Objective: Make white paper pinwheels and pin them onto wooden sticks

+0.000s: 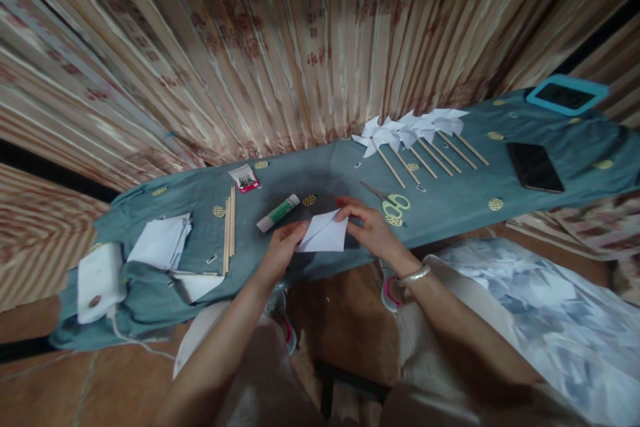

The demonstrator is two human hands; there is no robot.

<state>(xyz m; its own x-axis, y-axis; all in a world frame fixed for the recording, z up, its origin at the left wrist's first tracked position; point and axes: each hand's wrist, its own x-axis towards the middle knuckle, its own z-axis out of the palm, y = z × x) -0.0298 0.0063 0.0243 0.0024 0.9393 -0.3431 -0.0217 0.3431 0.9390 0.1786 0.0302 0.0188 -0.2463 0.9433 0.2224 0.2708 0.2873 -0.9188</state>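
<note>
White paper sheet [330, 238], partly folded, is at the middle, over the near edge of the teal tablecloth [460, 213]. The right hand [370, 228] pinches its far right corner, the left hand [281, 245] its left edge. White pinwheels [423, 129] lie at far right, a paper stack [159, 240] at left, wooden sticks [233, 221] right of it, green-handled scissors [386, 199] beyond the right hand, a glue stick [278, 213] beyond the left, a red packet [245, 178] farther left.
</note>
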